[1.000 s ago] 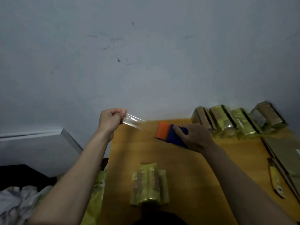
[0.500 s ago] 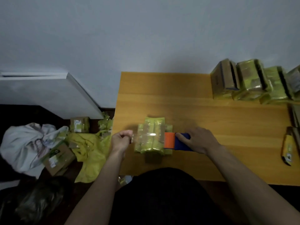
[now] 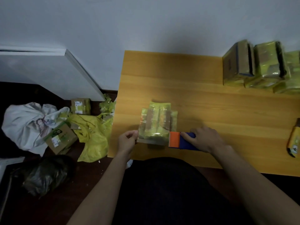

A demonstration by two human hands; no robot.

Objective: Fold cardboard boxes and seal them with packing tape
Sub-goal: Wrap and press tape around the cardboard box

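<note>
A small cardboard box [image 3: 158, 122] wrapped in yellow-green tape lies near the front left of the wooden table [image 3: 203, 98]. A strip of clear tape [image 3: 144, 132] runs across the box's near end. My left hand [image 3: 127, 141] pinches the strip's free end at the box's left side. My right hand [image 3: 205, 140] grips the orange and blue tape dispenser [image 3: 180, 141] at the box's right side, its orange end against the box.
Several taped boxes [image 3: 259, 67] stand in a row at the table's back right. A yellow utility knife [image 3: 293, 142] lies at the right edge. On the floor to the left are a white bag [image 3: 27, 124], cardboard boxes [image 3: 60, 138], yellow plastic [image 3: 92, 135] and a dark bag [image 3: 47, 174].
My hands came down from in front of the wall with the tape stretched between them. The strip now lies across the box's near end, and the view has tilted down.
</note>
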